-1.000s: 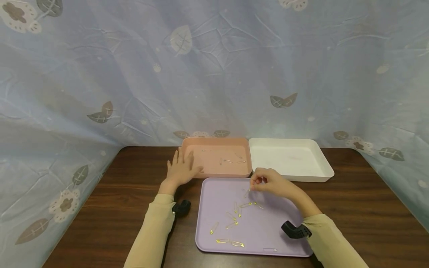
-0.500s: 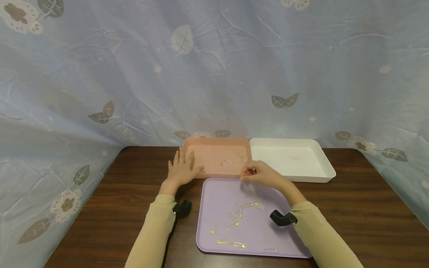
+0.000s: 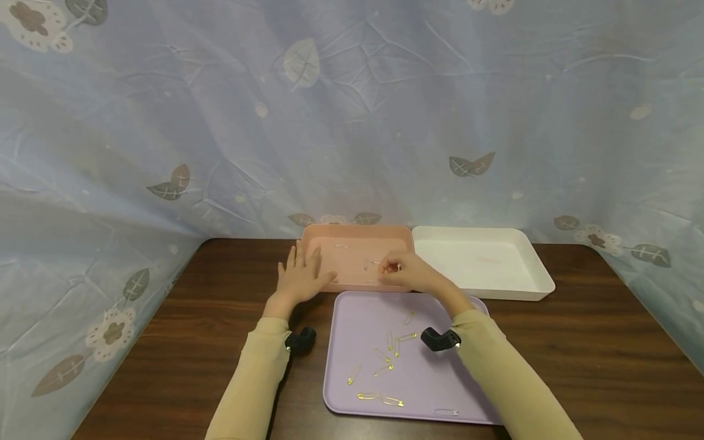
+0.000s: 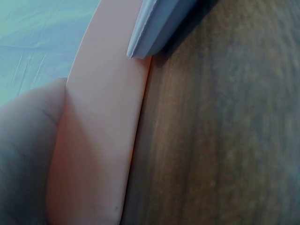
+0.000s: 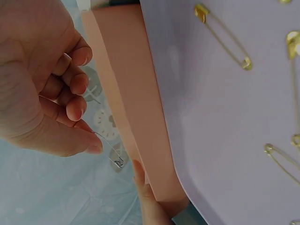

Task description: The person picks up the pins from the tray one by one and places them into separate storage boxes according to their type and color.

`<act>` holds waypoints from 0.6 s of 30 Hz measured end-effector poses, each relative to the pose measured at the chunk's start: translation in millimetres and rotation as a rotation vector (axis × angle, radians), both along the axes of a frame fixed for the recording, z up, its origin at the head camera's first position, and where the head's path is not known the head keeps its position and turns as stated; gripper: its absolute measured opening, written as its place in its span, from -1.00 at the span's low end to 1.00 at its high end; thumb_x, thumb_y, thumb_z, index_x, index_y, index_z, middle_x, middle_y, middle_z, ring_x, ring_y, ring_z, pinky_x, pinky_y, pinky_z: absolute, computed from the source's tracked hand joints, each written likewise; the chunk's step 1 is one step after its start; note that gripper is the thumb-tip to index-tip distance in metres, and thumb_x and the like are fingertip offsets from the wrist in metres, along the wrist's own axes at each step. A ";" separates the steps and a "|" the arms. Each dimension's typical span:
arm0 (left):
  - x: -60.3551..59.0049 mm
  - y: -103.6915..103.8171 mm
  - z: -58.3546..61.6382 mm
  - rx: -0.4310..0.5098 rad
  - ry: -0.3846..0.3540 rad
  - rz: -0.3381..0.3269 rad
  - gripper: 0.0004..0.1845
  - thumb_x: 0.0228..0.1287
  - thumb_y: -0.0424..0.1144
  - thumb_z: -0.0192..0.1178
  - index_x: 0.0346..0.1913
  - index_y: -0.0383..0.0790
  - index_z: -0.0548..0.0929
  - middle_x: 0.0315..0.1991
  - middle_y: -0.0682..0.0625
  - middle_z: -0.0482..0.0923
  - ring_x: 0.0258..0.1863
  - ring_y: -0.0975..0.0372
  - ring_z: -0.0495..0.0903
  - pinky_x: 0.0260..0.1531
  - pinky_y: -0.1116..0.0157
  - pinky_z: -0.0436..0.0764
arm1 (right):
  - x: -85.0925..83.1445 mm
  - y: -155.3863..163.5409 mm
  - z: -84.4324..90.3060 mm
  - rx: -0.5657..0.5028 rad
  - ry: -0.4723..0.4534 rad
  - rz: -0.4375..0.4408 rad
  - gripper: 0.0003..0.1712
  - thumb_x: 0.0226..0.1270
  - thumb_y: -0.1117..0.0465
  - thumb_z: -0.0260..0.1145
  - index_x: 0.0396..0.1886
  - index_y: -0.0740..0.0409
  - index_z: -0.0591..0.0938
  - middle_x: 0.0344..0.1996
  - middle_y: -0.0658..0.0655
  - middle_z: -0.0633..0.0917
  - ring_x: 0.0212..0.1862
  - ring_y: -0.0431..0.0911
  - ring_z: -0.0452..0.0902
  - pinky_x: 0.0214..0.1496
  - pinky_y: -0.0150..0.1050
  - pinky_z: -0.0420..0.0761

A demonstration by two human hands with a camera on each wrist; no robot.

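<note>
My right hand [image 3: 406,270] is over the right part of the pink tray [image 3: 343,269]. Between thumb and forefinger it pinches a silver safety pin [image 5: 118,161], whose clasp end sticks out past the fingertips; the other fingers are curled. My left hand [image 3: 299,282] rests on the left edge of the pink tray, fingers spread, thumb along the front rim. Inside that tray lie a few silver safety pins, such as the pin [image 3: 341,246] near the back; my right hand hides some. Several gold safety pins [image 3: 392,401] are scattered on the lavender tray [image 3: 440,373] in front.
One silver safety pin [image 3: 447,412] lies near the lavender tray's front edge. A white tray [image 3: 478,263] adjoins the pink one on the right. All stand on a dark wooden table [image 3: 220,305], with a patterned curtain [image 3: 352,122] behind.
My right hand has lifted the silver safety pin from the lavender tray and carried it left and away from me, over the pink tray. The left hand has stayed in place.
</note>
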State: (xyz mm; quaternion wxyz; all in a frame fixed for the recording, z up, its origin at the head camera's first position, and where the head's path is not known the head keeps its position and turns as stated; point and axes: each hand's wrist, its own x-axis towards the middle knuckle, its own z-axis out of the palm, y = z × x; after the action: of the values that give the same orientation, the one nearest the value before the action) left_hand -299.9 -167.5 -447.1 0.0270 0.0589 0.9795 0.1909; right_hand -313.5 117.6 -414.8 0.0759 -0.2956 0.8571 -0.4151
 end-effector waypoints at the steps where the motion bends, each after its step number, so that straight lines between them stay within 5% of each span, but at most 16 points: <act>1: -0.1 0.2 0.0 -0.002 0.000 0.000 -0.08 0.32 0.37 -0.08 0.57 -0.02 -0.09 0.55 -0.33 -0.48 0.55 -0.22 -0.34 0.35 -0.41 -0.19 | -2.3 -2.8 -0.6 -0.002 0.000 -0.001 -0.94 0.17 0.22 0.37 -0.39 0.11 0.66 -0.49 -0.06 0.50 -0.31 -0.16 0.37 -0.24 -0.31 0.38; 10: 1.3 0.6 1.1 -0.004 0.001 -0.001 -0.08 0.32 0.37 -0.08 0.57 -0.03 -0.07 0.54 -0.32 -0.49 0.55 -0.21 -0.35 0.35 -0.40 -0.18 | -19.4 -28.9 -3.8 0.010 0.123 -0.053 -0.96 0.17 0.26 0.37 -0.43 0.14 0.69 -0.48 -0.01 0.56 -0.35 -0.19 0.38 -0.25 -0.37 0.39; 18: 2.3 1.7 3.8 -0.002 0.014 0.003 -0.09 0.31 0.38 -0.08 0.56 -0.02 -0.04 0.55 -0.35 -0.42 0.55 -0.20 -0.33 0.35 -0.40 -0.16 | -26.1 -47.6 1.6 0.035 0.056 -0.084 -0.93 0.27 0.22 0.32 -0.41 0.08 0.65 -0.45 0.01 0.55 -0.32 -0.14 0.40 -0.24 -0.30 0.43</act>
State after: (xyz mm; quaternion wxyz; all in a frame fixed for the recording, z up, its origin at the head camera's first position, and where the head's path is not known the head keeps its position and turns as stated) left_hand -297.6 -165.8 -443.3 0.0201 0.0586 0.9799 0.1895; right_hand -339.5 70.0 -413.1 0.0396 -0.2692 0.8777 -0.3944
